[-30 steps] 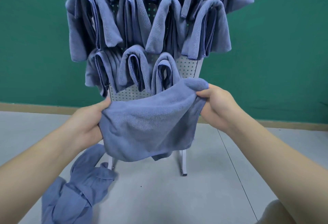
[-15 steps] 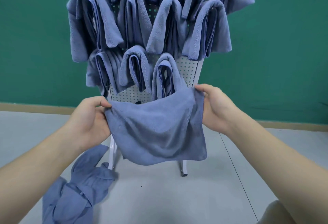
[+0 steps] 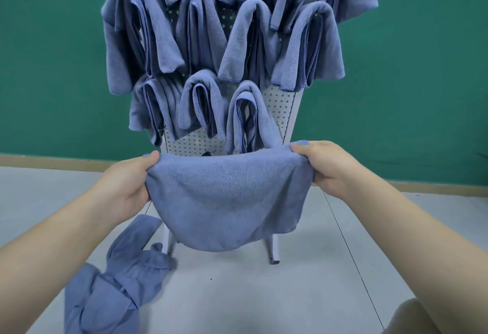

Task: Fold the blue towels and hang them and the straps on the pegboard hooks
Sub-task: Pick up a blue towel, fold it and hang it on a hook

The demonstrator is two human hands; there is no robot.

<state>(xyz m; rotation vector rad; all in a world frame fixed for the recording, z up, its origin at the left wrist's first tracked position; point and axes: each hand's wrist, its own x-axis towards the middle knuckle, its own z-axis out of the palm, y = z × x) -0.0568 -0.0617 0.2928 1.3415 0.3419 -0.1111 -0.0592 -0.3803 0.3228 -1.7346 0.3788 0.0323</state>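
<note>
Directly in front of the pegboard (image 3: 280,106), two bare hands hold a blue towel (image 3: 227,201) stretched between them. The left hand (image 3: 126,183) pinches the towel's upper left corner, thumb on top and fingers curled underneath. The right hand (image 3: 327,167) pinches the upper right corner the same way. The towel looks folded over, its top edge sagging slightly between the hands and its lower edge hanging in a rounded curve. It hangs in the air before the lower part of the pegboard, hiding part of the board's legs (image 3: 273,250).

The pegboard is a white perforated panel standing on the grey floor (image 3: 237,294). Many folded towels (image 3: 200,29) already hang on it in rows, draped over hooks that cannot be seen under the cloth. Three hang in the lowest row, just above the held towel, with a bare patch of board to their right. A narrow blue strap (image 3: 280,6) hangs near the top of the board, among the towels.

Left of the pegboard's legs, a loose heap of blue cloth (image 3: 113,291) lies on the floor. Behind the pegboard is a green wall (image 3: 422,69) with a tan baseboard.
</note>
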